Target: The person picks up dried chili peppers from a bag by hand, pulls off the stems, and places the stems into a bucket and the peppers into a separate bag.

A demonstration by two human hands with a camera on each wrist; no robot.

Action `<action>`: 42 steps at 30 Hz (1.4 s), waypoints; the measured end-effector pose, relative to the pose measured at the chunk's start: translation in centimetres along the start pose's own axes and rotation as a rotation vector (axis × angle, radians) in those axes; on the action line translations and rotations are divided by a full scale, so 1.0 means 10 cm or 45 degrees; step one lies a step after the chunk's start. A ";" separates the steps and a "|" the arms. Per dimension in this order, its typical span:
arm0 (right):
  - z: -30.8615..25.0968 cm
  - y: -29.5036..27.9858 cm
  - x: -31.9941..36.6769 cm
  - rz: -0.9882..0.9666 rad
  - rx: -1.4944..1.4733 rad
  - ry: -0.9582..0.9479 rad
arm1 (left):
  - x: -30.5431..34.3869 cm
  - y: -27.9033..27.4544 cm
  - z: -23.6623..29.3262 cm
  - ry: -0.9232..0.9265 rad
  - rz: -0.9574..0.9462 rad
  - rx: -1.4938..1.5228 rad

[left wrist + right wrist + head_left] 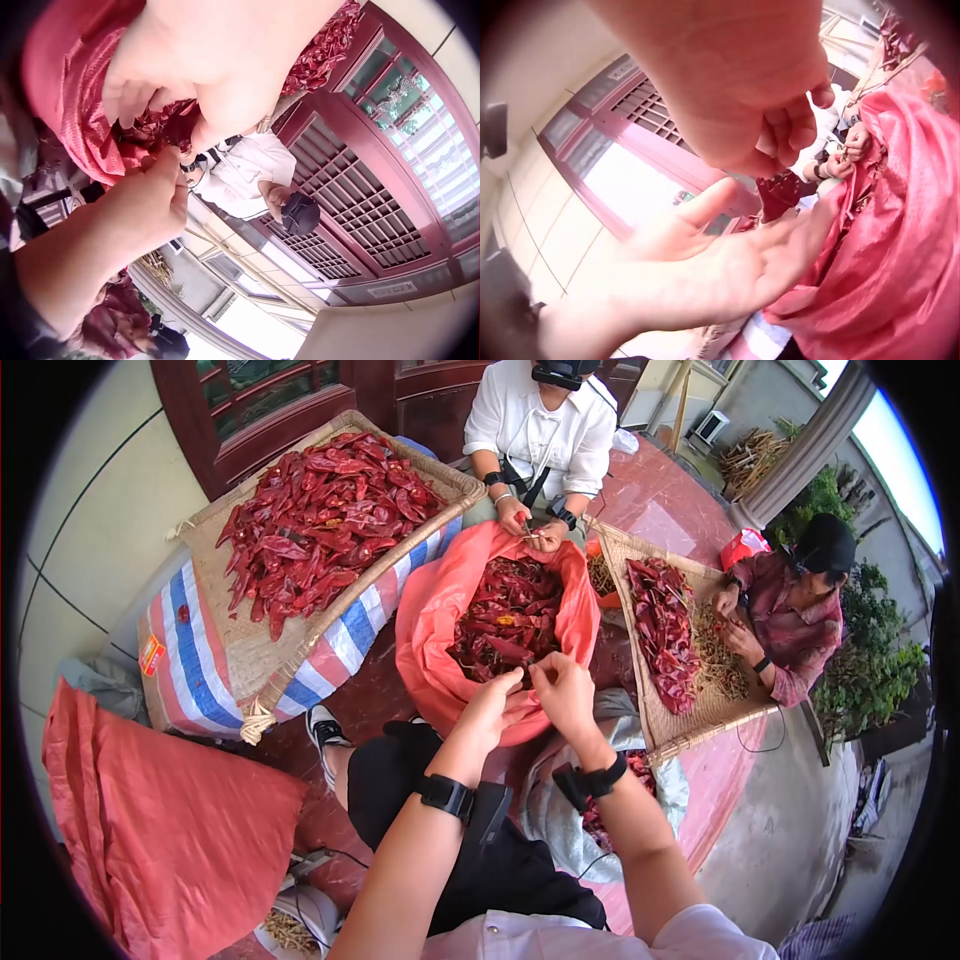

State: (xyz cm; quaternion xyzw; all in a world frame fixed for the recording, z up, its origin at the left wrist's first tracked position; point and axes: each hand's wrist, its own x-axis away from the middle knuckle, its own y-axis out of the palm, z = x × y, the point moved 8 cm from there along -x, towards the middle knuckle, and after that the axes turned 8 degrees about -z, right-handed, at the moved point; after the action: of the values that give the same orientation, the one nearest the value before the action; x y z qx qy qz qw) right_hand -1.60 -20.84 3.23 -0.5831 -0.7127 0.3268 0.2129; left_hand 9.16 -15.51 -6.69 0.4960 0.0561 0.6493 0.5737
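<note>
Over the mouth of a pink woven sack [425,660] of dried red chili peppers [505,610], both hands meet close together. My right hand [563,692] has its fingers curled and its fingertips pinched together. Just past those fingertips, a wrinkled dried chili [778,196] shows in the right wrist view; the grip on it is mostly hidden. My left hand [490,708] is turned palm up, its fingers [780,255] loosely straight beneath the chili. In the left wrist view, the left thumb's tip is right beside the right fingertips.
A wide woven tray heaped with chilies [310,520] stands on striped bags at left. Opposite, a person in white [540,420] works over the sack. Another person [795,610] sits at right by a second woven tray [670,735]. A pale sack [545,800] stands below my right arm.
</note>
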 end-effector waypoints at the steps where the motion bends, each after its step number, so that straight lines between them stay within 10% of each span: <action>1: -0.05 -0.04 0.15 0.042 -0.073 0.023 | -0.01 0.11 -0.05 0.004 -0.211 0.006; 7: -0.02 -0.12 0.80 0.127 -0.419 0.045 | 0.34 0.46 0.05 0.280 -0.558 -0.417; 14: -0.63 -0.37 1.18 0.087 0.846 -0.393 | 0.42 0.43 -0.10 0.305 -0.625 -1.109; 18: -0.35 -0.16 1.24 -0.104 0.841 -0.494 | 0.33 0.34 -0.40 0.081 -0.743 -1.206; 24: -0.01 -0.19 1.27 -0.097 0.102 -0.075 | 0.47 0.41 -0.22 0.143 -0.580 -1.321; 31: 0.09 -0.18 1.23 0.033 -0.010 -0.161 | 0.63 0.69 -0.04 0.748 -0.567 -1.430; 34: 0.37 -0.02 1.20 -0.242 -1.130 0.122 | 0.74 0.83 0.02 0.986 -0.607 -1.540; 38: 0.43 -0.06 1.12 -0.258 -1.206 0.250 | 0.93 1.00 0.11 1.249 -0.600 -1.616; 42: 0.39 0.08 1.20 -0.353 -1.450 0.382 | 0.88 0.93 0.08 1.081 -0.582 -1.503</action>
State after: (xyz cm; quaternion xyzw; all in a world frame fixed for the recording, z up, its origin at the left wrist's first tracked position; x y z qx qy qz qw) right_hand -6.45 -9.94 -1.02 -0.5467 -0.8071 -0.2226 0.0060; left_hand 4.64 -11.94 4.78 -0.2092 0.0167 0.5717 0.7932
